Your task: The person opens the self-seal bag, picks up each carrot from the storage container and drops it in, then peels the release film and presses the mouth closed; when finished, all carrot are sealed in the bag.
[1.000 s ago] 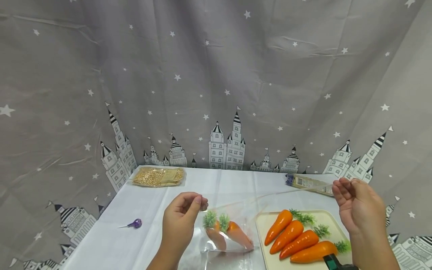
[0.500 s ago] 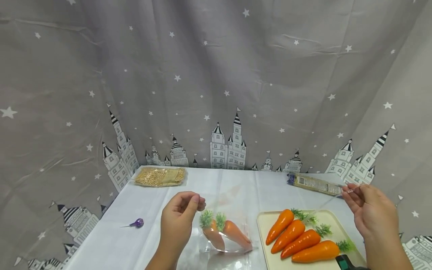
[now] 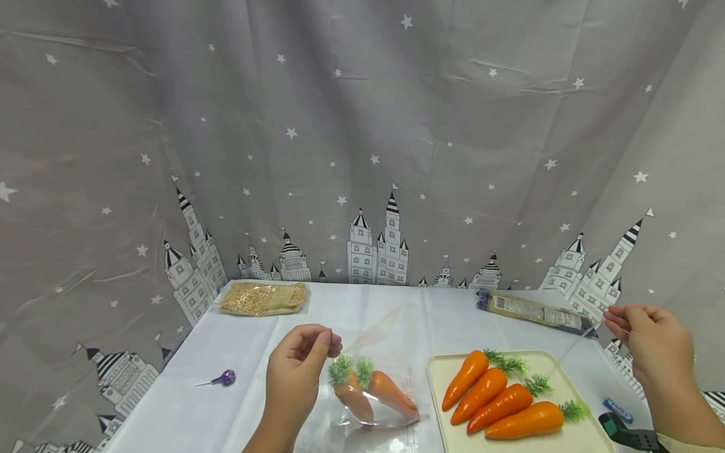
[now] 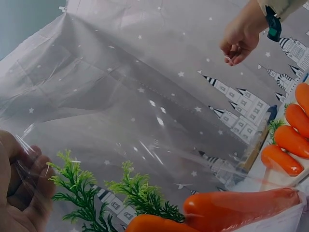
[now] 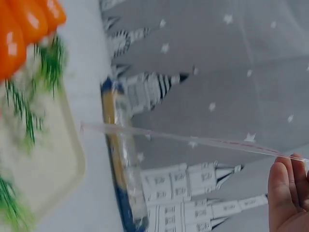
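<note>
Change since the earlier frames: right hand (image 3: pixel 651 343) carried outward to the right and slightly lower, the thin clear strip (image 3: pixel 569 349) pinched in its fingertips drawn out longer; left hand (image 3: pixel 297 371) kept in place at the bag mouth

Items, listed left to right in the head view:
- Purple lollipop (image 3: pixel 225 377), laid on the white tablecloth (image 3: pixel 187 402) near its left edge
- Packet of yellow grains (image 3: pixel 263 297), laid flat at the far left of the table, well apart from both hands
- Left hand, fingers curled, thumb and forefinger pinched on the upper edge of the clear plastic bag (image 3: pixel 374 402); the film is seen gripped between the fingertips (image 4: pixel 26 179) in the left wrist view
- Clear plastic bag, held up at the near middle of the table, two toy carrots (image 3: pixel 374 393) lodged inside with green tops toward the left hand
- Cream tray (image 3: pixel 572 434), just right of the bag, four toy carrots (image 3: pixel 493 396) laid on it side by side, tops pointed right
- Long packet with a dark blue end (image 3: pixel 532 311), laid at the far right behind the tray
- Clear strip, stretched from above the tray to the right hand, a red line seen along it in the right wrist view (image 5: pixel 203 140)
- Right hand, raised beyond the right edge of the table, fingers closed in a pinch on the strip's end
- Small blue object (image 3: pixel 617 409), beside the tray, too small to be identified
</note>
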Action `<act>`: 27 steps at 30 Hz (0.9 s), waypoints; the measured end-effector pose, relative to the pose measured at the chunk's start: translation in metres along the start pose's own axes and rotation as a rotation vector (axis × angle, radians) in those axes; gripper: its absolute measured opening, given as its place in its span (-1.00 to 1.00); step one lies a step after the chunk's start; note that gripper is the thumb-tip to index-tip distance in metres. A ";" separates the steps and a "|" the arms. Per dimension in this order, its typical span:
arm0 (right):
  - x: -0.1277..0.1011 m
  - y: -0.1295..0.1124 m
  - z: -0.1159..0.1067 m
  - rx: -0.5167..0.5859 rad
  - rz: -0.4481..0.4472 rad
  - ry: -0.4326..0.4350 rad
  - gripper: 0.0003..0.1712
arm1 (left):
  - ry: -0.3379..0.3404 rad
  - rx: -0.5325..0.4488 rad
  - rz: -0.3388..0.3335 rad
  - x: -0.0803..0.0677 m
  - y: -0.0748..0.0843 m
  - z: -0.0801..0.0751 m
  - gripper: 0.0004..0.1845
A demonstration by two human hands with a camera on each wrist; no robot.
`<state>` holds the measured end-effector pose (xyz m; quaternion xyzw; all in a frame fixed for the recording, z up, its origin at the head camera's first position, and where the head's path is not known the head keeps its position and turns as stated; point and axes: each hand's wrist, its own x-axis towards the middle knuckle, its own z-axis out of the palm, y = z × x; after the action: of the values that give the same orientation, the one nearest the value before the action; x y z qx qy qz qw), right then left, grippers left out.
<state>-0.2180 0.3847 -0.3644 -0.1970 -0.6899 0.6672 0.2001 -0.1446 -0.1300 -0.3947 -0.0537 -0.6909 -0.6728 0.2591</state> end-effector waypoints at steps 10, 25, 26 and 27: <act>0.033 0.005 -0.012 -0.495 -0.016 -0.102 -0.52 | -0.008 -0.007 -0.009 0.000 0.000 0.000 -0.91; 0.023 0.006 -0.001 -0.733 -0.204 -0.152 -0.51 | -0.005 -0.005 -0.018 -0.001 -0.001 0.001 -0.92; 0.022 0.005 0.000 -0.740 -0.228 -0.164 -0.53 | -0.005 -0.005 -0.016 -0.001 -0.001 0.001 -0.91; 0.022 0.005 0.001 -0.749 -0.249 -0.171 -0.55 | -0.005 -0.005 -0.015 0.000 -0.002 0.001 -0.91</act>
<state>-0.2371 0.3957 -0.3689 -0.1149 -0.9181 0.3542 0.1358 -0.1452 -0.1292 -0.3962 -0.0508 -0.6903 -0.6764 0.2519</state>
